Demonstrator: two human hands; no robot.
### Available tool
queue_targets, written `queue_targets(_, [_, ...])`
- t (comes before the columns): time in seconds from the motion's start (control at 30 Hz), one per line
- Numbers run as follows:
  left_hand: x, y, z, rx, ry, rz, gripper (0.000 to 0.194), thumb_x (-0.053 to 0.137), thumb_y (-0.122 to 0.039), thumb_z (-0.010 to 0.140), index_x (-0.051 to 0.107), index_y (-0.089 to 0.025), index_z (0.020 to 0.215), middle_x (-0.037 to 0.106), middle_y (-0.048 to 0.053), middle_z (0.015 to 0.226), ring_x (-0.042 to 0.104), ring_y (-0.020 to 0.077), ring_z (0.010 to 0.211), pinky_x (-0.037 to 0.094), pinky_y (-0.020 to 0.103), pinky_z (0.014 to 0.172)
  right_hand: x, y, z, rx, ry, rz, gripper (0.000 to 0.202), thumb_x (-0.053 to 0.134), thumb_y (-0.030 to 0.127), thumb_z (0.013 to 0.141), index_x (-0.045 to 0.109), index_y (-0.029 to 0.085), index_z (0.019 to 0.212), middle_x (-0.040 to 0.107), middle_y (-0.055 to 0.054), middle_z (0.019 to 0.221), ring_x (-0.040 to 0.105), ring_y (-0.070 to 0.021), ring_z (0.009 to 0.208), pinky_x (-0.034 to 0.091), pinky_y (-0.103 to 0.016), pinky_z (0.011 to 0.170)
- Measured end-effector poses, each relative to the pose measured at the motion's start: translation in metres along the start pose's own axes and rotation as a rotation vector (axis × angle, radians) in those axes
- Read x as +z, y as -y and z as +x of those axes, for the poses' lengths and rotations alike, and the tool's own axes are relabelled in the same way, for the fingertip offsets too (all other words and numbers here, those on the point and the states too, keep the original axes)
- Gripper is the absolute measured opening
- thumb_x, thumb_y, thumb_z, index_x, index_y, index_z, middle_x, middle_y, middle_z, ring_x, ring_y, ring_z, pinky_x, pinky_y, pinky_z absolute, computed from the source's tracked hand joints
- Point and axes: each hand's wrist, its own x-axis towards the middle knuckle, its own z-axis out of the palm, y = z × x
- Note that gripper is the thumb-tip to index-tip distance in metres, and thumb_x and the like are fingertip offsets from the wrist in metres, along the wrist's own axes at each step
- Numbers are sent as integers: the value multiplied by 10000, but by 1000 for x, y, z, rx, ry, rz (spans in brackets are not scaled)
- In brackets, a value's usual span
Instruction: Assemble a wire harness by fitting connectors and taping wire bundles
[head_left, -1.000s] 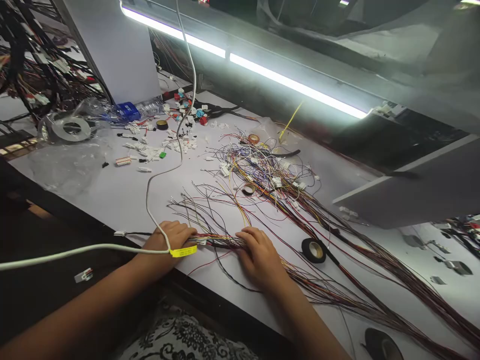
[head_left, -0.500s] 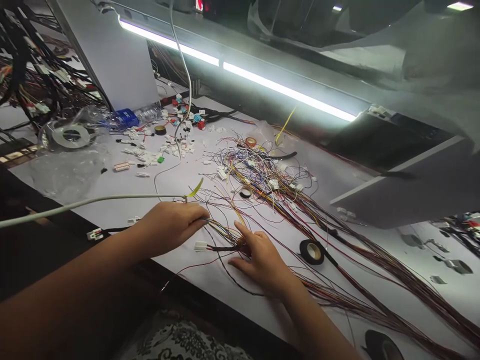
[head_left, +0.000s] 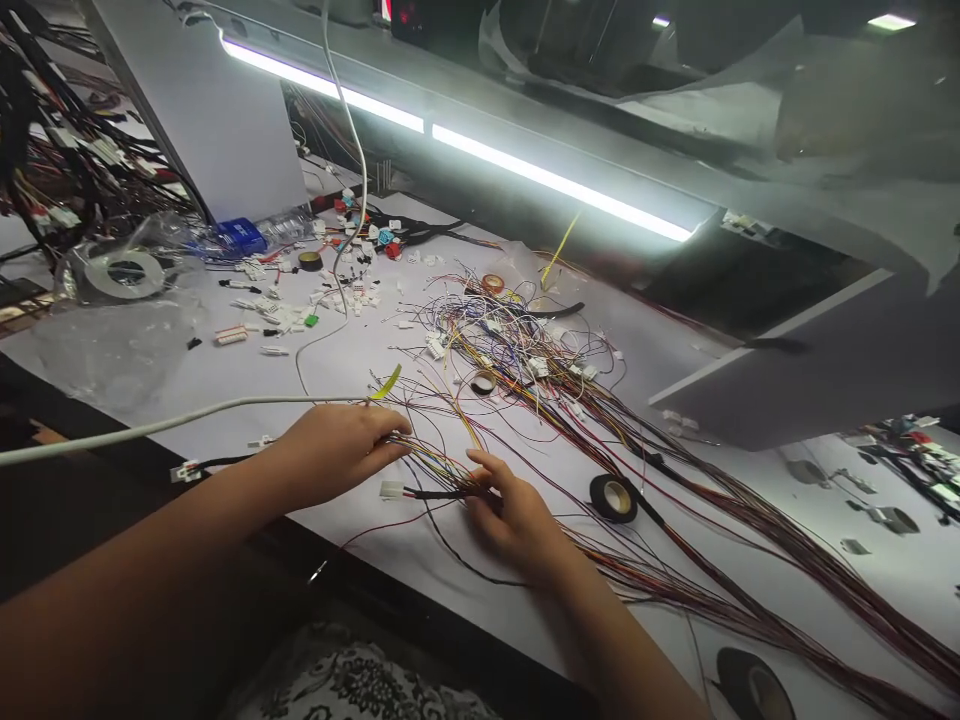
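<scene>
My left hand (head_left: 349, 445) is closed round a bundle of thin coloured wires (head_left: 439, 463), gripping it near the wire ends. To its right, my right hand (head_left: 514, 505) has its fingers curled round the same bundle where a short black branch meets it. That branch ends in a white connector (head_left: 392, 490) lying between my hands and pointing left. A white cable (head_left: 187, 415) with a yellow tag (head_left: 388, 382) passes just above my left hand. From my right hand the wires run on toward the lower right.
Behind my hands lies a tangle of loose wires (head_left: 517, 340). Black tape rolls (head_left: 613, 498) sit to the right. Small connectors (head_left: 281, 315), clear plastic bags (head_left: 105, 340) and a blue packet (head_left: 240, 236) lie at the left. A light bar (head_left: 555, 180) hangs above.
My right hand's thumb and fingers have drawn closer together on the bundle. My left hand keeps its hold. The whole view has shifted slightly.
</scene>
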Motion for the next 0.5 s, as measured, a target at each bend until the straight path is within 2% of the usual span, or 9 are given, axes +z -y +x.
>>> queue_targets(0.13, [16, -8, 2, 51, 3, 70, 323, 477, -416, 914, 596, -270, 1176, 641, 49, 1155, 669, 213, 846, 480, 309, 699, -3, -5, 8, 140, 72, 286, 527, 543, 142, 849, 383, 278, 1332, 682, -14, 973, 650, -147, 880, 493, -335, 849])
queue_targets(0.2, [25, -15, 3, 97, -11, 88, 399, 528, -420, 889, 543, -273, 1260, 566, 82, 1265, 668, 208, 833, 494, 322, 707, -4, -7, 13, 186, 81, 365, 518, 548, 167, 854, 378, 272, 1332, 677, -7, 922, 655, -140, 802, 504, -311, 775])
queue_targets(0.27, [32, -24, 5, 170, -5, 100, 440, 536, -457, 881, 533, -258, 1273, 552, 99, 1287, 665, 222, 861, 504, 343, 734, -4, -7, 15, 211, 74, 376, 556, 572, 184, 840, 368, 293, 1345, 657, 1, 934, 641, -116, 697, 500, -273, 670])
queue_targets(0.33, [38, -33, 6, 226, -50, 130, 442, 512, -489, 888, 553, -235, 1248, 564, 108, 1293, 631, 276, 1000, 491, 399, 823, -5, -6, 15, 225, 54, 358, 604, 585, 183, 821, 355, 328, 1360, 616, 3, 1002, 620, -88, 629, 490, -247, 603])
queue_targets(0.4, [43, -42, 6, 254, -162, 164, 421, 508, -486, 893, 575, -224, 1216, 538, 115, 1348, 529, 333, 1175, 412, 483, 962, -6, -3, 16, 244, 40, 371, 612, 556, 170, 821, 346, 349, 1368, 558, -2, 1069, 615, -69, 608, 505, -244, 591])
queue_targets(0.47, [50, -49, 6, 304, -225, 151, 365, 535, -454, 886, 596, -225, 1163, 534, 106, 1356, 455, 339, 1250, 332, 510, 1034, -6, -1, 17, 264, 32, 394, 600, 525, 157, 826, 348, 348, 1366, 513, -8, 1106, 615, -59, 621, 527, -254, 617])
queue_targets(0.5, [54, -52, 7, 330, -207, 124, 318, 547, -427, 884, 606, -226, 1122, 572, 97, 1302, 476, 320, 1224, 336, 493, 1030, -7, -1, 17, 266, 36, 388, 587, 519, 152, 828, 356, 339, 1360, 504, -11, 1114, 608, -55, 621, 529, -256, 626])
